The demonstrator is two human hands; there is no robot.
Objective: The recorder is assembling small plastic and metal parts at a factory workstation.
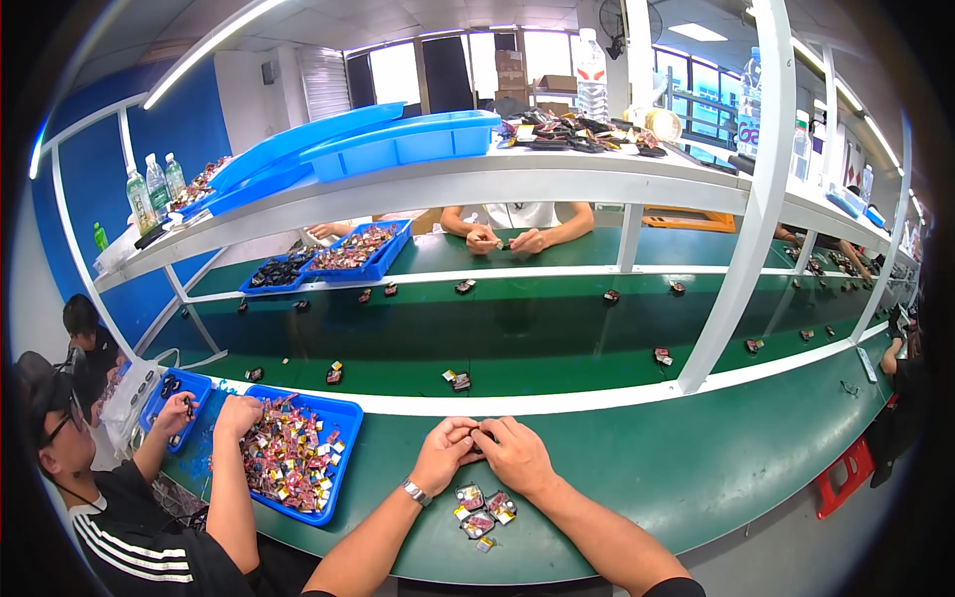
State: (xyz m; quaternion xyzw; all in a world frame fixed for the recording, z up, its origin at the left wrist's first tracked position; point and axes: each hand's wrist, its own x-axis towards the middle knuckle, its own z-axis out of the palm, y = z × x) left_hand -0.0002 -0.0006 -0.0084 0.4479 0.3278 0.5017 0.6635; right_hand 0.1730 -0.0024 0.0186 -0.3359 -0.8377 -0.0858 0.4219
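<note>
on the green bench top, head view: left hand and right hand meet, fingers pinched around a small dark part, mostly hidden. small flat parts lie just below; a blue tray sits left.

Your view is bright and evenly lit. Light comes from the ceiling tubes running overhead and from the windows at the far end, which are blown out to white. Glare washes the white shelf along its front edge. Shadows on the green worktop are soft and short, darkest under the shelf. The centre is sharp; small parts farther back lose detail. Fisheye distortion bends the shelf and posts toward the rim, and the corners fall to black vignette.
</note>
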